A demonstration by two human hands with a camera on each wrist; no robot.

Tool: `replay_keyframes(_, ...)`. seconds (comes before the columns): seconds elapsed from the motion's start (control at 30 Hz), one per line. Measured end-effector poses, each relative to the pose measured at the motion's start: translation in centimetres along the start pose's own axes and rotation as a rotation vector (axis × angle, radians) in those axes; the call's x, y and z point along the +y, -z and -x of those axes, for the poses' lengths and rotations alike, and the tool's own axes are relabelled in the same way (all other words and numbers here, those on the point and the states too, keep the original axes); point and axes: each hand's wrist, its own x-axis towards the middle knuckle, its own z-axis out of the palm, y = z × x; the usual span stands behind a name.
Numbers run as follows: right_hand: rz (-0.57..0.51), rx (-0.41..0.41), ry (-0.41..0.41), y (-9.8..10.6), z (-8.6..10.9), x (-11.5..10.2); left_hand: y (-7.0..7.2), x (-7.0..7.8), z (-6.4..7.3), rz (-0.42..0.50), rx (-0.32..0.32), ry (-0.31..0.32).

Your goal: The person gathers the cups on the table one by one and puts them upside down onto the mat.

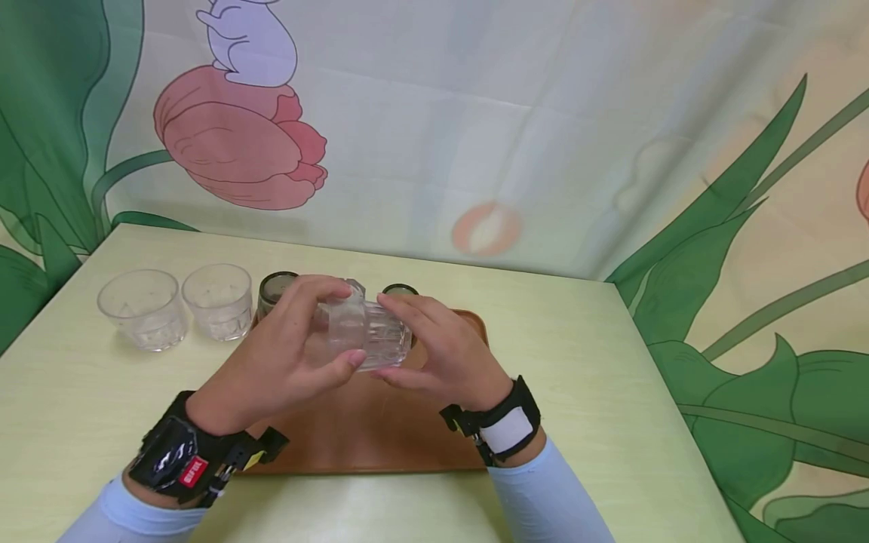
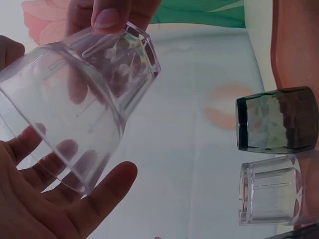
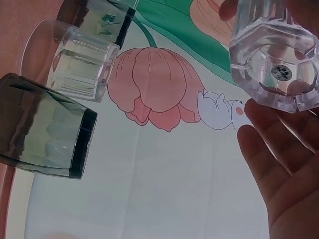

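Above the brown tray (image 1: 366, 430), both hands hold a clear drinking glass (image 1: 388, 339) tipped on its side. Its wide mouth faces my left hand (image 1: 285, 347), whose fingers and thumb spread around the rim end. My right hand (image 1: 448, 351) grips the narrower faceted end, thumb below and fingers over the top. A small round sticker (image 3: 281, 72) shows in the base in the right wrist view. Behind the hands on the tray, a dark tinted glass (image 2: 279, 119) and a clear glass (image 2: 271, 189) stand upside down.
Two clear glasses (image 1: 144, 309) (image 1: 219, 302) stand upright on the pale table (image 1: 563, 392), left of the tray. Another dark tinted glass (image 1: 274, 286) is at the tray's back left, partly behind my left hand. A printed curtain (image 1: 421, 136) hangs behind the table.
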Motion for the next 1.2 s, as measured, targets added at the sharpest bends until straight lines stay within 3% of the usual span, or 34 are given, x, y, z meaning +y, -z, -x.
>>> replay_keyframes(0.33, 0.018, 0.013, 0.017, 0.0, 0.1, 0.4, 0.4, -0.5, 0.1, -0.048, -0.045, 0.045)
replay_keyframes(0.73, 0.047, 0.017, 0.027, -0.1, 0.1, 0.6, 0.8, -1.2, 0.6, -0.026, -0.072, 0.064)
replay_keyframes(0.97, 0.048, 0.0, 0.023, -0.1, 0.1, 0.7, 1.3, -2.4, 1.2, -0.123, -0.099, 0.065)
replay_keyframes(1.2, 0.058, 0.017, 0.009, 0.1, 0.2, 0.7, 2.1, -3.6, 1.5, -0.143, -0.163, 0.223)
